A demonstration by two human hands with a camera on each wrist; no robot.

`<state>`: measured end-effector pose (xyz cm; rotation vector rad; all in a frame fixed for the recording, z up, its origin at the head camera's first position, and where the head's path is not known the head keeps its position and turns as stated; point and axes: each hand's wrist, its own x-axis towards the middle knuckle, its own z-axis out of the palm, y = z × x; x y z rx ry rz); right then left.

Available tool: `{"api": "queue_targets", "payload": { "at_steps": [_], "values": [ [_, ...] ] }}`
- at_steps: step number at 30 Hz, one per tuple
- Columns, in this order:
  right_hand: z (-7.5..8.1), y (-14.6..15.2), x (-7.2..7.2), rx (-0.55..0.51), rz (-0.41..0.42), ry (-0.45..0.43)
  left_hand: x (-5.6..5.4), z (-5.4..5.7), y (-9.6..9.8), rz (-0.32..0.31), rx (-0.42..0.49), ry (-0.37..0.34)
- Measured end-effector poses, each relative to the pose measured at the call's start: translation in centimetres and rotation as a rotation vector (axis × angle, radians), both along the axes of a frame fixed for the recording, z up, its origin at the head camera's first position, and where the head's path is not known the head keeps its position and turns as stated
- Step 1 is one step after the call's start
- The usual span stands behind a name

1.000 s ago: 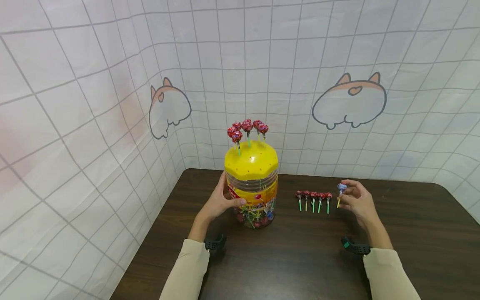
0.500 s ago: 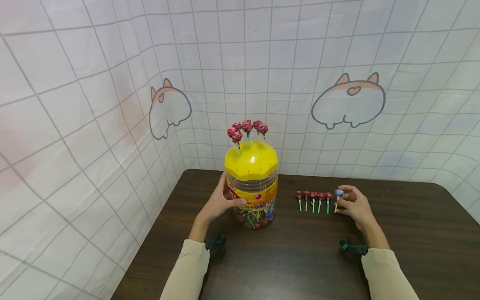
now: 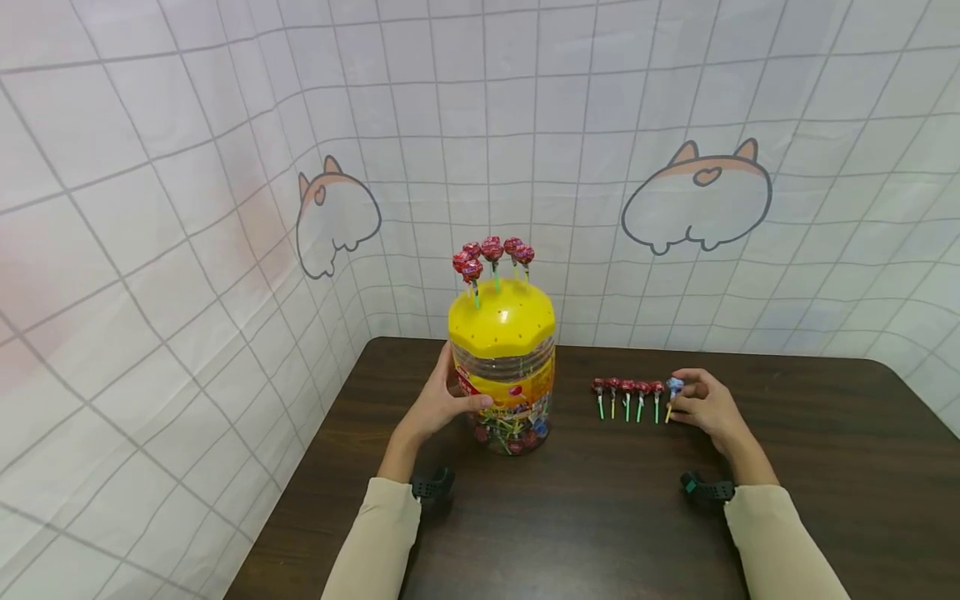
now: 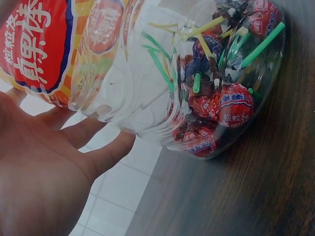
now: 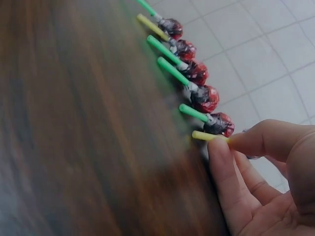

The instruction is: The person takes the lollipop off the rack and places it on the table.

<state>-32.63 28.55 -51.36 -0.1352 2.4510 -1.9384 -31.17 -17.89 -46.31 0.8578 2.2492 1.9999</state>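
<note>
My left hand [image 3: 441, 404] grips the side of a clear plastic jar [image 3: 516, 392] with a yellow lid [image 3: 501, 325]. Its fingers curve round the jar in the left wrist view, where red-wrapped lollipops [image 4: 235, 105] lie inside at the base. Several red lollipops [image 3: 491, 250] stand upright in holes of the lid. To the right, my right hand [image 3: 708, 408] pinches a blue-wrapped lollipop [image 3: 674, 387] by its yellow stick [image 5: 204, 136]. It sits at the right end of a row of red lollipops [image 5: 204, 98] lying on the table. Its head is mostly hidden behind the fingers in the right wrist view.
The dark wooden table [image 3: 585, 517] runs back to a white gridded cloth wall [image 3: 570, 125] with cartoon corgi prints. Another side of the cloth closes in on the left. A dark band [image 3: 431, 485] sits at each wrist.
My right hand has moved left and down with the blue lollipop, bringing it beside the row of red ones. The left hand keeps its hold on the jar.
</note>
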Motion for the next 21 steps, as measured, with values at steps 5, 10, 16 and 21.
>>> {"api": "queue_targets", "payload": {
  "at_steps": [5, 10, 16, 21],
  "values": [
    [0.1, 0.6, -0.5, 0.005, 0.045, -0.033, 0.0, 0.0, 0.0, 0.001, 0.001, 0.001],
    [0.5, 0.8, -0.8, 0.082, 0.067, -0.042, 0.1, 0.1, -0.1, -0.003, 0.000, 0.003],
    [1.0, 1.0, -1.2, 0.240, 0.063, -0.020, 0.1, 0.1, -0.1, -0.005, 0.000, 0.002],
    [1.3, 0.8, -1.3, 0.376, 0.056, 0.016, 0.2, 0.2, -0.1, -0.005, -0.004, -0.002]
  ]
}}
